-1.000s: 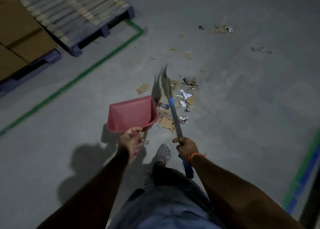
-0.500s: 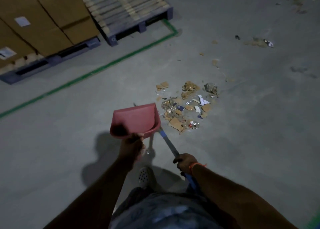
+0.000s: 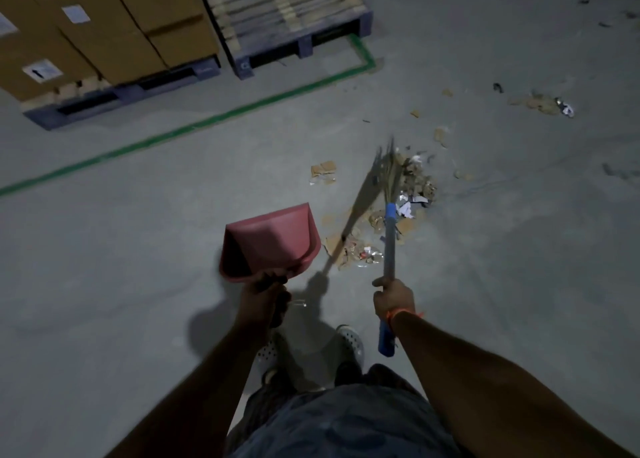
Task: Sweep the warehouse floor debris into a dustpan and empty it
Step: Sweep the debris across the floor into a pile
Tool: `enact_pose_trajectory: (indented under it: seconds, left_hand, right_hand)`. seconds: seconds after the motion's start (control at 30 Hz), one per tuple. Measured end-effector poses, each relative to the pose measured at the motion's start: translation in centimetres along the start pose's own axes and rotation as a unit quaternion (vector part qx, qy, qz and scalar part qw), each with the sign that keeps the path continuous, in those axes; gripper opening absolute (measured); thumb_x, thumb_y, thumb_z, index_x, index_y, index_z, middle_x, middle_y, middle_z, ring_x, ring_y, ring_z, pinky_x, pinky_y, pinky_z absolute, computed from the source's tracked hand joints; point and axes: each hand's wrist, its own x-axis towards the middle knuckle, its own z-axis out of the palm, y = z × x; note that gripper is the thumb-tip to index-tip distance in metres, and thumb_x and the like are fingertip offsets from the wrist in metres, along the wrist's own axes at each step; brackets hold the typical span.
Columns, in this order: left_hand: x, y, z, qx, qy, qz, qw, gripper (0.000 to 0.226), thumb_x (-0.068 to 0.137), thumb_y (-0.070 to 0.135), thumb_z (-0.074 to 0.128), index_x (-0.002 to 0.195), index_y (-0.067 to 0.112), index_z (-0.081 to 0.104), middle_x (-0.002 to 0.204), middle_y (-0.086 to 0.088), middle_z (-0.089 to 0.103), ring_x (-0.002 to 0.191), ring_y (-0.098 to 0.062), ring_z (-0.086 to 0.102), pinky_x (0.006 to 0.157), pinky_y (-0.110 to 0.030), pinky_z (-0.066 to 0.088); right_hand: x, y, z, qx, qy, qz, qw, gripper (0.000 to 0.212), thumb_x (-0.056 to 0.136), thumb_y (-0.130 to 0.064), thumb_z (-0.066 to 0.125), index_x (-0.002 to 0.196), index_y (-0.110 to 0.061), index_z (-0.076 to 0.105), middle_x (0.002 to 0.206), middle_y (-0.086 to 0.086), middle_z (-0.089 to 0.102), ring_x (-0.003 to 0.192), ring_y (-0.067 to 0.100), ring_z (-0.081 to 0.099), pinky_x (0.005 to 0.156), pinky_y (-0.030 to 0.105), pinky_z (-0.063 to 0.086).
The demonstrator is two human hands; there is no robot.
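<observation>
Clearly left hand [image 3: 265, 295] grasps dustpan [image 3: 273, 241]; right [image 3: 393, 298] grasps broom [image 3: 389, 239], bristles blurred.

A pinkish-red plastic dustpan [image 3: 273, 241]; a straw broom with blue-and-grey handle [image 3: 388, 246]; tan and white scrap debris [image 3: 408, 194]; a grey concrete floor [image 3: 138, 250] striped by green tape [image 3: 194, 127]; brown cardboard boxes [image 3: 131, 25].

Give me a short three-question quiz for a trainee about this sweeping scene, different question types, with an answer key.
1. True or false: the red dustpan already holds debris.
2. Which hand grips the broom? A) left B) right
3. Fill in: the main debris pile lies to the ____ of the dustpan.

Key: 1. False, its visible inside looks empty. 2. B, the right hand; the left hand holds the dustpan. 3. Right.
</observation>
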Motion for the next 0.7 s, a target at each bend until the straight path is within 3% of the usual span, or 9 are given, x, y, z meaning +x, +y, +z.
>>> enact_pose_trajectory:
  seconds: [0.2, 0.33, 0.43, 0.5, 0.63, 0.7]
  left_hand:
    - [-1.1, -0.7, 1.6, 0.006, 0.011, 0.001, 1.000, 0.025, 0.095, -0.007, 0.047, 0.089, 0.011, 0.062, 0.056, -0.011, 0.045, 0.043, -0.011, 0.033, 0.044, -0.016, 0.022]
    - [-1.9, -1.2, 2.7, 0.011, 0.006, -0.005, 1.000, 0.026, 0.096, -0.007, 0.047, 0.091, 0.013, 0.063, 0.054, -0.010, 0.047, 0.039, -0.012, 0.034, 0.043, -0.014, 0.022]
    - [-2.0, -1.4, 2.9, 0.017, -0.011, -0.005, 1.000, 0.028, 0.095, -0.007, 0.047, 0.088, 0.014, 0.064, 0.054, -0.011, 0.047, 0.041, -0.011, 0.032, 0.043, -0.015, 0.022]
    - [-2.1, -1.5, 2.9, 0.017, -0.018, -0.003, 1.000, 0.028, 0.095, -0.008, 0.047, 0.088, 0.014, 0.063, 0.053, -0.010, 0.046, 0.042, -0.010, 0.031, 0.044, -0.015, 0.022]
    - [-2.5, -2.0, 2.6, 0.009, -0.018, -0.003, 1.000, 0.027, 0.094, -0.009, 0.046, 0.092, 0.012, 0.062, 0.054, -0.011, 0.046, 0.041, -0.010, 0.032, 0.044, -0.014, 0.022]
    - [-2.9, -2.6, 2.0, 0.009, -0.021, -0.006, 1.000, 0.027, 0.093, -0.009, 0.046, 0.094, 0.012, 0.063, 0.056, -0.011, 0.047, 0.043, -0.011, 0.033, 0.045, -0.014, 0.022]
  right_hand:
    - [-1.8, 3.7, -0.5, -0.012, -0.079, -0.026, 0.996, 0.034, 0.082, -0.007, 0.055, 0.089, -0.037, 0.068, 0.106, 0.004, 0.071, 0.086, 0.025, 0.069, 0.085, 0.039, 0.059]
    - [-2.9, 5.9, -0.4, -0.026, -0.157, -0.019, 0.987, 0.031, 0.083, -0.005, 0.057, 0.094, -0.026, 0.076, 0.085, -0.004, 0.068, 0.064, 0.015, 0.063, 0.063, 0.027, 0.057]
    - [-3.2, 6.9, -0.2, -0.078, -0.207, -0.007, 0.975, 0.029, 0.083, -0.004, 0.062, 0.102, -0.019, 0.078, 0.081, -0.005, 0.065, 0.068, 0.014, 0.061, 0.070, 0.025, 0.054]
    - [-3.4, 7.3, 0.0, -0.059, -0.195, 0.030, 0.979, 0.028, 0.081, -0.001, 0.061, 0.096, -0.017, 0.079, 0.083, 0.000, 0.068, 0.070, 0.016, 0.063, 0.073, 0.028, 0.059]
    - [-3.1, 6.8, -0.3, 0.020, -0.119, 0.083, 0.989, 0.024, 0.085, -0.003, 0.058, 0.090, -0.017, 0.077, 0.093, 0.009, 0.071, 0.073, 0.026, 0.068, 0.051, 0.028, 0.056]
    - [-2.7, 6.0, -0.5, 0.053, -0.063, 0.091, 0.992, 0.020, 0.086, -0.006, 0.059, 0.093, -0.015, 0.075, 0.095, 0.011, 0.071, 0.074, 0.026, 0.070, 0.053, 0.031, 0.059]
